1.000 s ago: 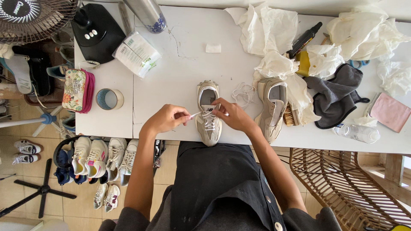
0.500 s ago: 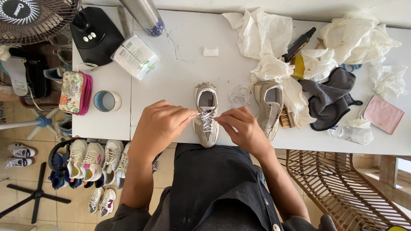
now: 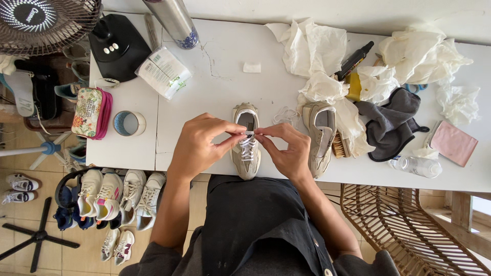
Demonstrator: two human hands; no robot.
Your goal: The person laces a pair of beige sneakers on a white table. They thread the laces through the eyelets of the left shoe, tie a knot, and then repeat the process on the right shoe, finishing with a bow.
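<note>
Both hands' fingers point(image 3: 232, 137) pinching white lace point(image 3: 249, 133) over sneaker point(image 3: 246, 153), second sneaker point(image 3: 319, 135) beside, crumpled paper point(image 3: 312, 48) behind

A soft rectangular white wipes pack with a green-printed label point(image 3: 164, 72) lies near the white table's point(image 3: 220, 92) far left corner. A round dark badge with pale lettering point(image 3: 35, 14) sits at the fan grille's centre, beyond that corner.

White table point(image 3: 215, 97) under bright daylight, tiled floor point(image 3: 30, 214) below, a wicker chair point(image 3: 409, 230), probably, at right, fan point(image 3: 46, 23) at left.
</note>
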